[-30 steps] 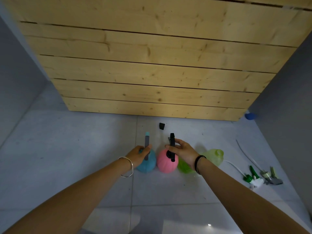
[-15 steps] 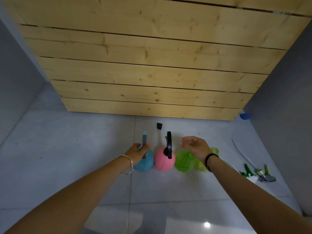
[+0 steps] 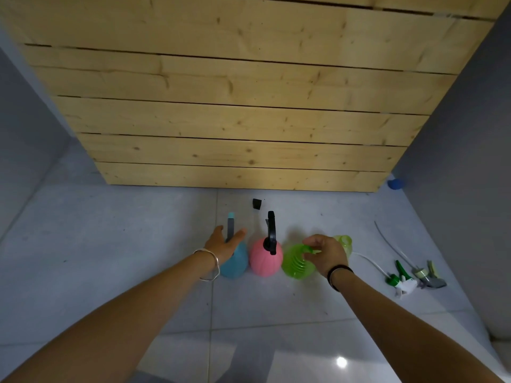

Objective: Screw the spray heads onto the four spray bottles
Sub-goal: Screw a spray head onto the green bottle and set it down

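Four bottles stand in a row on the floor. The blue bottle [image 3: 235, 265] carries a grey spray head [image 3: 231, 225], and the pink bottle [image 3: 266, 258] a black spray head [image 3: 271, 230]. My left hand [image 3: 221, 244] hovers at the blue bottle's top with its fingers spread, thumb left of the grey head and fingers right of it. My right hand [image 3: 327, 254] is closed on the neck of the ribbed green bottle [image 3: 296, 265], which has no head. It partly hides the yellow-green bottle [image 3: 344, 241] behind it. Two loose heads lie at the right: a green-white spray head [image 3: 401, 280] and a grey spray head [image 3: 427, 276], both with long tubes.
A wall of wooden planks [image 3: 235, 106] rises just behind the bottles. A small black cap [image 3: 257, 203] lies on the grey tiles before it. A blue round object [image 3: 395, 183] sits in the far right corner. Grey walls close in both sides.
My right hand left the pink bottle's black head, moved right and closed on the green bottle's neck. My left hand loosened from the grey head and spread its fingers.
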Motion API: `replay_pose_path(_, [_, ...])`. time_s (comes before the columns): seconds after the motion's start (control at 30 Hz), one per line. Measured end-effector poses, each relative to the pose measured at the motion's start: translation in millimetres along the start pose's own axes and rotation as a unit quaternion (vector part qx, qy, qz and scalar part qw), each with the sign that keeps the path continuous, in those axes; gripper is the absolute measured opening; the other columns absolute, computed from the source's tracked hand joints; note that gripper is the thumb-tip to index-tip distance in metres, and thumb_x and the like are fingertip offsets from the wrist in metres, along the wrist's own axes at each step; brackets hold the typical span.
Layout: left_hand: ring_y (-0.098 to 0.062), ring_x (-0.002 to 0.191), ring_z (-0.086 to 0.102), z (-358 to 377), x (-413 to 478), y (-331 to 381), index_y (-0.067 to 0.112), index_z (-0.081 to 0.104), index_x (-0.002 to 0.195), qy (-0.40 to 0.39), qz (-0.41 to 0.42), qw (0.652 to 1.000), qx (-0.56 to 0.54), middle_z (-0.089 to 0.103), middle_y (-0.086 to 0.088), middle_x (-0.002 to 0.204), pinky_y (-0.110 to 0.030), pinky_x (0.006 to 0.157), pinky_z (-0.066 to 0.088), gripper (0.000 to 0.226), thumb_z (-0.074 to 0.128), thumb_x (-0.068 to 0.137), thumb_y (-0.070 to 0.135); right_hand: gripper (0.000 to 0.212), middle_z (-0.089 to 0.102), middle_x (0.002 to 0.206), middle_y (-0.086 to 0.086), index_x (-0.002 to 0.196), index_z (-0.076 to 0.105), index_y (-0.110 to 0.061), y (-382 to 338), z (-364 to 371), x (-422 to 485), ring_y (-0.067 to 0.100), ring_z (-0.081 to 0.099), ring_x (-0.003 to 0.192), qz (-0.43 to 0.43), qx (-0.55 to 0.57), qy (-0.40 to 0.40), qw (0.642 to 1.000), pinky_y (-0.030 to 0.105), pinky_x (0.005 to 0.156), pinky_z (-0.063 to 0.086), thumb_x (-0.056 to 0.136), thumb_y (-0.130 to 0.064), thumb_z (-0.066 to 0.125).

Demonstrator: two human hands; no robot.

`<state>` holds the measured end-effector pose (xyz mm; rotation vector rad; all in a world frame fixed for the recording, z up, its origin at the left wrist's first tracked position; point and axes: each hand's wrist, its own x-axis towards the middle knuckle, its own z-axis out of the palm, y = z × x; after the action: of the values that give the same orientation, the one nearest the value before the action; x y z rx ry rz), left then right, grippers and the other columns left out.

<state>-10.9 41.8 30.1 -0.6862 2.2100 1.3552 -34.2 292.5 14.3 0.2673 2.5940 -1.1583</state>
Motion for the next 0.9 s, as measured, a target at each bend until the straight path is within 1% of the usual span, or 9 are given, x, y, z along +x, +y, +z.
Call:
replay_pose_path(0.07, [-0.032,0.124,0.049,-1,-2,5,0.014,0.013,0.148,0.015,-0.001,1.000,-0.015,0.034,-0.016,0.150,-0.047,0.111,0.033,0.088,0.049,0.083,0.061,0.026,0.072,0.105,0.004,0.100,0.071,-0.012,0,-5,-3,0.019,0.066,0.099,-0.023,-0.040,-0.003,0.999,0.027,0.090,0.049,0.075,-0.006,0.075])
replay_pose_path(0.17, [-0.032,0.140,0.029,-3,-4,14,0.013,0.004,0.150,0.063,0.014,0.998,-0.005,0.019,-0.012,0.157,-0.046,0.114,0.026,0.097,0.054,0.081,0.060,0.024,0.073,0.101,0.002,0.096,0.072,-0.014,-11,-25,-4,0.019,0.068,0.096,-0.050,-0.065,0.002,0.997,0.030,0.091,0.051,0.073,-0.009,0.076])
replay_pose_path(0.27, [-0.031,0.145,0.017,-6,-16,33,0.010,0.004,0.150,0.110,0.064,0.992,0.022,0.013,-0.012,0.159,-0.046,0.117,0.020,0.103,0.060,0.078,0.058,0.020,0.074,0.098,0.005,0.093,0.073,-0.012,-31,-59,-8,0.020,0.069,0.092,-0.079,-0.056,0.014,0.995,0.034,0.089,0.054,0.073,-0.010,0.078])
replay_pose_path(0.43, [-0.028,0.147,0.005,-2,-41,80,0.012,-0.001,0.150,0.182,0.150,0.968,0.091,0.002,-0.010,0.160,-0.046,0.119,0.011,0.108,0.057,0.076,0.064,0.018,0.069,0.091,0.006,0.087,0.069,-0.013,-60,-125,-25,0.016,0.065,0.085,-0.133,-0.041,0.008,0.990,0.011,0.072,0.049,0.073,-0.010,0.079])
replay_pose_path(0.53, [-0.024,0.147,0.004,15,-61,114,0.017,0.006,0.150,0.190,0.243,0.941,0.136,0.003,-0.007,0.160,-0.045,0.119,0.009,0.105,0.059,0.074,0.066,0.020,0.068,0.090,0.007,0.089,0.068,-0.012,-70,-165,-42,0.020,0.065,0.086,-0.158,-0.014,0.015,0.987,0.029,0.083,0.054,0.072,-0.008,0.080])
replay_pose_path(0.63, [-0.023,0.145,0.014,42,-82,142,0.016,0.019,0.147,0.128,0.336,0.923,0.139,0.016,-0.009,0.157,-0.038,0.119,0.014,0.104,0.069,0.068,0.062,0.021,0.068,0.089,0.008,0.083,0.066,-0.018,-71,-195,-58,0.017,0.063,0.083,-0.152,0.028,0.036,0.987,0.031,0.086,0.053,0.071,-0.009,0.081])
replay_pose_path(0.7, [-0.022,0.140,0.025,67,-96,155,0.020,0.026,0.144,0.047,0.365,0.918,0.149,0.028,-0.006,0.152,-0.033,0.115,0.023,0.105,0.075,0.061,0.060,0.022,0.069,0.088,0.007,0.080,0.066,-0.023,-64,-213,-69,0.009,0.065,0.077,-0.137,0.071,0.047,0.987,0.018,0.078,0.053,0.071,-0.009,0.081])
replay_pose_path(0.77, [-0.019,0.134,0.035,95,-108,166,0.027,0.029,0.142,-0.030,0.372,0.911,0.175,0.036,-0.001,0.147,-0.031,0.110,0.031,0.107,0.081,0.054,0.058,0.019,0.069,0.088,0.007,0.084,0.068,-0.018,-51,-230,-79,0.002,0.065,0.073,-0.121,0.115,0.054,0.985,0.007,0.068,0.052,0.072,-0.009,0.080])
replay_pose_path(0.9, [-0.018,0.119,0.052,148,-119,178,0.027,0.037,0.134,-0.118,0.370,0.904,0.179,0.052,0.001,0.132,-0.040,0.102,0.045,0.106,0.086,0.044,0.053,0.020,0.070,0.096,0.012,0.095,0.068,-0.010,-20,-250,-92,0.010,0.064,0.080,-0.090,0.188,0.060,0.976,0.015,0.070,0.056,0.076,-0.006,0.076])
